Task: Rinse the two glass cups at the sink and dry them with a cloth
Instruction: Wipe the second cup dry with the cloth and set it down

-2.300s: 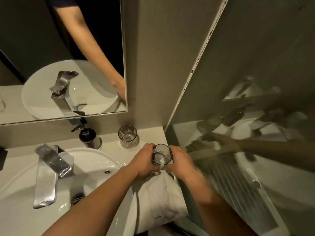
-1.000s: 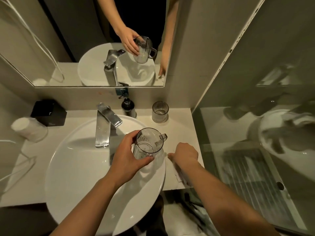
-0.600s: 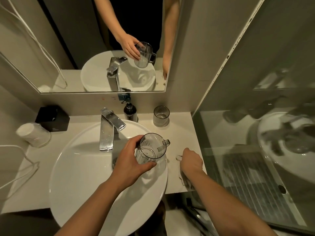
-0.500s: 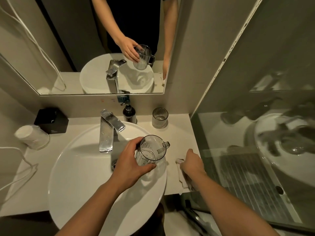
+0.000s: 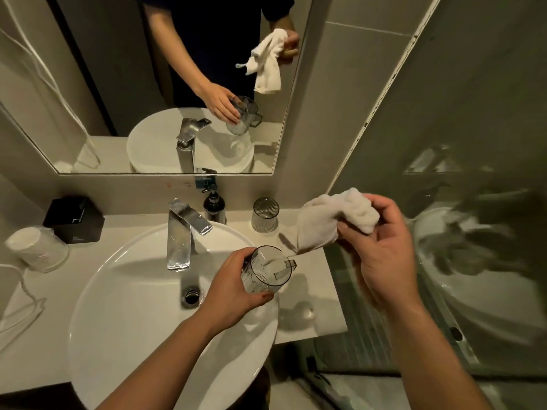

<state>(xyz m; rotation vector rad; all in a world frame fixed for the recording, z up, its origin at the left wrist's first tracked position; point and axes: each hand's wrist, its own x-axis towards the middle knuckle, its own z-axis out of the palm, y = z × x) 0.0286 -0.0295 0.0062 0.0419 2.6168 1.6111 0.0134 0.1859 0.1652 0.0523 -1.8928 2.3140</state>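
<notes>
Clear handled cup point(image 5: 268, 272), seemingly empty.

walls: beige tile point(image 5: 340, 84) | mirror point(image 5: 103, 84) above pale counter point(image 5: 313, 321) | glass partition point(image 5: 473, 113) right | light: dim

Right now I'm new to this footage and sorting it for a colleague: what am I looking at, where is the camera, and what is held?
No machine here: these are a person's two bare hands, filmed by one wide-angle camera worn on the head, looking down at a bathroom counter. The left hand holds a clear glass cup with a handle over the round white basin. The right hand grips a crumpled white cloth raised above the pale countertop. At the back stand a ribbed glass cup, a dark pump bottle and a chrome tap; a black box sits at left. The mirror above repeats the hands.
</notes>
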